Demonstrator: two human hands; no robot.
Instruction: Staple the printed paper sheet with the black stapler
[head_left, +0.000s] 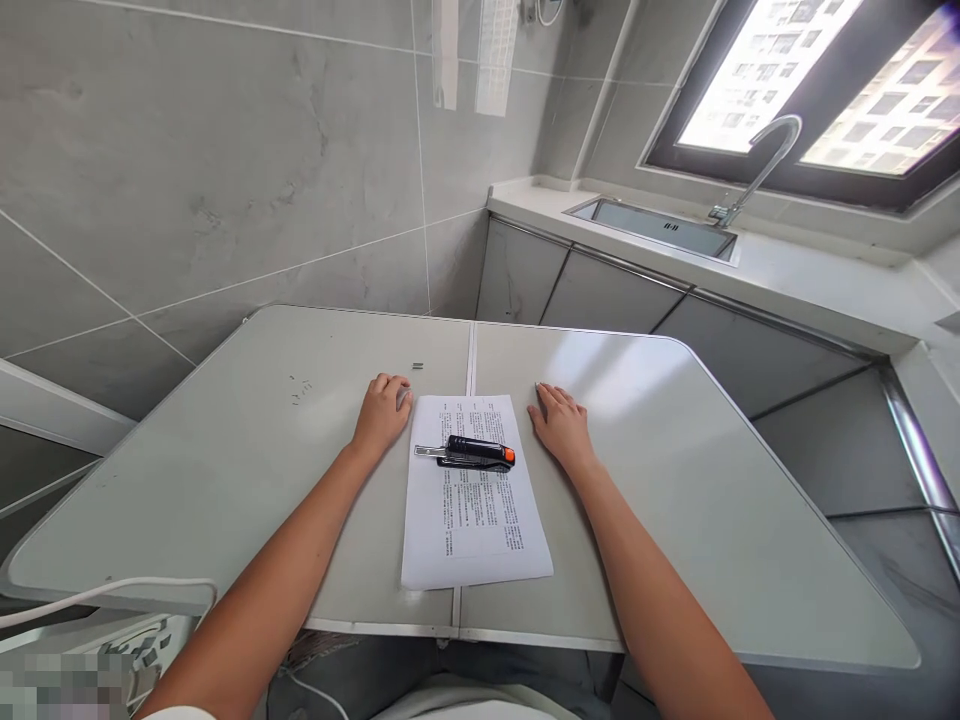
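A black stapler [480, 453] with an orange end lies across a printed sheet of paper [480, 560], its metal part sticking out to the left. My left hand [381, 412] rests on the table beside the paper's upper left corner, fingers loosely bent, thumb apart, with nothing visible in it. To the right of the paper, my right hand [562, 425] lies palm down, fingers stretched forward. A tiny dark piece shows by its fingertips, too small to make out. Just beyond my left hand are short strips of staples [418, 366].
Several loose staples [300, 388] are scattered on the left half of the folding table [675, 520]. A seam runs down its middle. Past the table stand a counter with a sink [652, 228] and a faucet [780, 135]. A white cable [112, 583] crosses the near left edge.
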